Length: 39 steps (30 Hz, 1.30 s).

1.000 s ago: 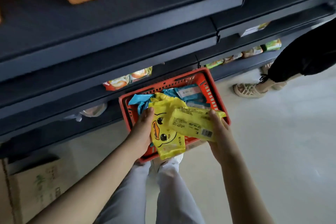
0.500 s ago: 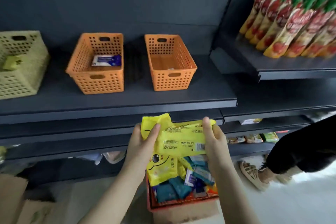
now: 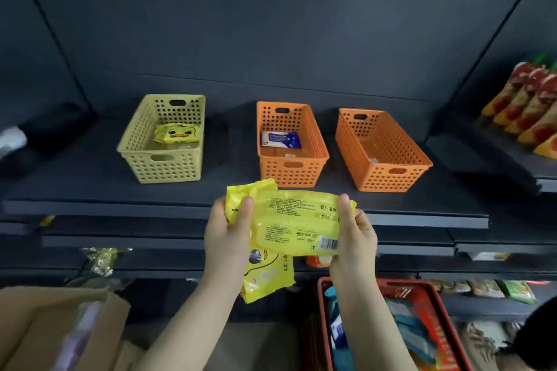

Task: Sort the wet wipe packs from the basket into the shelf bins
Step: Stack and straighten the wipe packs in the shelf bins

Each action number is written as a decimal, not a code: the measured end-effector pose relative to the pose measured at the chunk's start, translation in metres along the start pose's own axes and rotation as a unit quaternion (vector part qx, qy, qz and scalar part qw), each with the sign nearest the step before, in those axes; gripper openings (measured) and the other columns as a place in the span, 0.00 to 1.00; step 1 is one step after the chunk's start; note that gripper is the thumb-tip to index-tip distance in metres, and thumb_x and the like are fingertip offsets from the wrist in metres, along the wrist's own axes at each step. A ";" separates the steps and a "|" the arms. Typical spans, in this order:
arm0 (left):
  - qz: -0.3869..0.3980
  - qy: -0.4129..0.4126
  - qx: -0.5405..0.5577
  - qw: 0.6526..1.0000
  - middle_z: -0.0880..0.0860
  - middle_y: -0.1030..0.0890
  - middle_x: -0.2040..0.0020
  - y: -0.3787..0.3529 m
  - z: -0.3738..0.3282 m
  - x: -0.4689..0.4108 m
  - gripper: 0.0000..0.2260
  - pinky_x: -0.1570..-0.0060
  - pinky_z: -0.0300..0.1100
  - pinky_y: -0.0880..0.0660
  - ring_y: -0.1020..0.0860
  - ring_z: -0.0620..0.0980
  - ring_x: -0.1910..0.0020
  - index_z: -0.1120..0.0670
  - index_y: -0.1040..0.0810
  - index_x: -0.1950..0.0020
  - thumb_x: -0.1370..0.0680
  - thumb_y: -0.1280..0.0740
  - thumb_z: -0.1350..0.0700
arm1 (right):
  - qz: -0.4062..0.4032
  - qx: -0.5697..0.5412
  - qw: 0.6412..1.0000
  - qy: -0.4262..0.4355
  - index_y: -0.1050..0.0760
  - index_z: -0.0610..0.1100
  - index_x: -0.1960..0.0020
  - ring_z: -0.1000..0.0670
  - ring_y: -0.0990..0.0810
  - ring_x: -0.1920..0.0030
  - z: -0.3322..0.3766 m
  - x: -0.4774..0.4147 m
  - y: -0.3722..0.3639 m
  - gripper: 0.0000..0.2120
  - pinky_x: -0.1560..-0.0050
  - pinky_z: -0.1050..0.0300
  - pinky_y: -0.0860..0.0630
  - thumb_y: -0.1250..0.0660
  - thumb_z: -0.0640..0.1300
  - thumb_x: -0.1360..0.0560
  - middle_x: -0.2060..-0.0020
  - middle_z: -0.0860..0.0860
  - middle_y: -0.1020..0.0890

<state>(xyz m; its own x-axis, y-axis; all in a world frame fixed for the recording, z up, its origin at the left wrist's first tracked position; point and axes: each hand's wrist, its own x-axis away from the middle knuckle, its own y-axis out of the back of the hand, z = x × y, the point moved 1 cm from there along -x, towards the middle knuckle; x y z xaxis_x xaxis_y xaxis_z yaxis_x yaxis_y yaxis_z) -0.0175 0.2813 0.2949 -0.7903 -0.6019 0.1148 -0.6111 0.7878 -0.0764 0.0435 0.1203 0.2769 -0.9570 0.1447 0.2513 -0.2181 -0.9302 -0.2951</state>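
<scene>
Fingers (image 3: 246, 209) of left hand (image 3: 227, 238), right hand (image 3: 357, 239) pinching yellow packs (image 3: 297, 220), yellow bin (image 3: 162, 166), orange bins (image 3: 291, 171) ahead, red basket (image 3: 398, 284) below.

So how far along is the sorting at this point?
Early. Done: one duck pack lies in the yellow bin and one blue pack in the middle orange bin; the right orange bin looks empty. In hand: the left hand and right hand grip a barcode pack, with a second yellow pack behind it in the left. Left: the red basket holds several teal packs.
</scene>
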 end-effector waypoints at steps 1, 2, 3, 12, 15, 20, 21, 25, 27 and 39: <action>-0.008 0.003 0.011 1.000 0.45 0.17 0.56 0.012 -0.004 -0.006 0.04 0.65 0.38 0.23 0.19 0.44 0.58 0.45 0.23 0.50 0.21 0.35 0.47 | 0.008 -0.006 1.000 -0.006 0.29 0.48 0.65 0.42 0.26 0.61 -0.002 0.004 -0.015 0.16 0.64 0.50 0.29 0.29 0.55 0.26 0.63 0.44 0.25; -0.015 0.007 0.022 1.000 0.44 0.17 0.56 0.023 -0.007 -0.011 0.03 0.65 0.38 0.23 0.19 0.43 0.57 0.45 0.23 0.50 0.21 0.35 0.47 | 0.016 -0.008 1.000 -0.012 0.29 0.48 0.64 0.42 0.26 0.61 -0.004 0.007 -0.029 0.16 0.62 0.49 0.28 0.29 0.56 0.26 0.63 0.43 0.25; -0.020 0.013 0.032 0.999 0.44 0.17 0.55 0.033 -0.009 -0.016 0.04 0.63 0.40 0.24 0.19 0.43 0.55 0.45 0.23 0.50 0.21 0.35 0.47 | 0.022 -0.007 1.000 -0.017 0.30 0.48 0.63 0.42 0.26 0.60 -0.006 0.010 -0.041 0.16 0.61 0.48 0.28 0.30 0.56 0.26 0.62 0.43 0.25; -0.065 0.047 0.091 0.993 0.46 0.16 0.51 0.066 -0.014 -0.068 0.03 0.48 0.57 0.21 0.17 0.49 0.51 0.42 0.22 0.50 0.22 0.32 0.46 | 0.039 0.192 0.978 0.066 0.26 0.45 0.50 0.51 0.22 0.59 0.001 -0.012 -0.107 0.18 0.58 0.54 0.24 0.34 0.60 0.25 0.55 0.50 0.20; -0.077 0.028 0.106 0.991 0.45 0.17 0.48 0.054 -0.025 -0.086 0.05 0.50 0.52 0.21 0.18 0.48 0.49 0.43 0.22 0.47 0.22 0.32 0.47 | -0.004 0.301 0.921 0.247 0.27 0.53 0.43 0.54 0.24 0.45 0.009 -0.023 -0.115 0.22 0.42 0.48 0.25 0.36 0.66 0.28 0.45 0.55 0.23; -0.086 0.011 0.123 0.989 0.45 0.16 0.49 0.031 -0.049 -0.119 0.06 0.49 0.53 0.20 0.17 0.48 0.49 0.43 0.21 0.49 0.24 0.30 0.46 | 0.137 0.437 0.857 0.235 0.33 0.59 0.30 0.50 0.35 0.31 0.009 -0.034 -0.155 0.39 0.30 0.46 0.38 0.53 0.78 0.34 0.31 0.53 0.30; -0.078 0.005 0.119 0.990 0.45 0.16 0.49 0.024 -0.053 -0.126 0.07 0.49 0.52 0.20 0.17 0.48 0.49 0.43 0.20 0.48 0.25 0.29 0.46 | 0.178 0.423 0.866 0.197 0.37 0.63 0.29 0.50 0.38 0.27 0.009 -0.040 -0.163 0.41 0.28 0.43 0.39 0.53 0.80 0.36 0.28 0.54 0.34; -0.060 -0.052 0.008 0.997 0.40 0.17 0.54 -0.006 -0.062 -0.148 0.06 0.49 0.49 0.21 0.19 0.43 0.51 0.41 0.20 0.51 0.25 0.31 0.42 | 0.323 0.188 0.927 0.017 0.38 0.74 0.36 0.66 0.31 0.35 0.018 -0.060 -0.185 0.28 0.36 0.58 0.29 0.40 0.76 0.34 0.36 0.70 0.30; -0.058 -0.059 -0.048 0.995 0.40 0.17 0.55 -0.014 -0.064 -0.159 0.09 0.50 0.55 0.20 0.19 0.43 0.52 0.41 0.21 0.51 0.26 0.32 0.39 | 0.358 0.105 0.927 -0.043 0.36 0.68 0.33 0.62 0.26 0.36 0.019 -0.080 -0.189 0.33 0.35 0.53 0.28 0.34 0.74 0.36 0.37 0.66 0.25; -0.179 0.044 0.079 0.980 0.50 0.15 0.55 0.015 -0.086 -0.213 0.10 0.51 0.56 0.20 0.17 0.55 0.53 0.47 0.18 0.60 0.27 0.29 0.42 | 0.387 -0.134 0.887 -0.213 0.32 0.43 0.28 0.36 0.24 0.35 0.037 -0.164 -0.202 0.25 0.32 0.33 0.34 0.39 0.54 0.21 0.36 0.40 0.23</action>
<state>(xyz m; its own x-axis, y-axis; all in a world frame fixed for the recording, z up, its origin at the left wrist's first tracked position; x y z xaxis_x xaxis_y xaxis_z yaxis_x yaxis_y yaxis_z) 0.1457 0.4325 0.3547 -0.5208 -0.8173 0.2466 -0.8535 0.4936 -0.1670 0.2513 0.2718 0.3300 -0.6931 -0.6965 0.1859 0.3819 -0.5735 -0.7248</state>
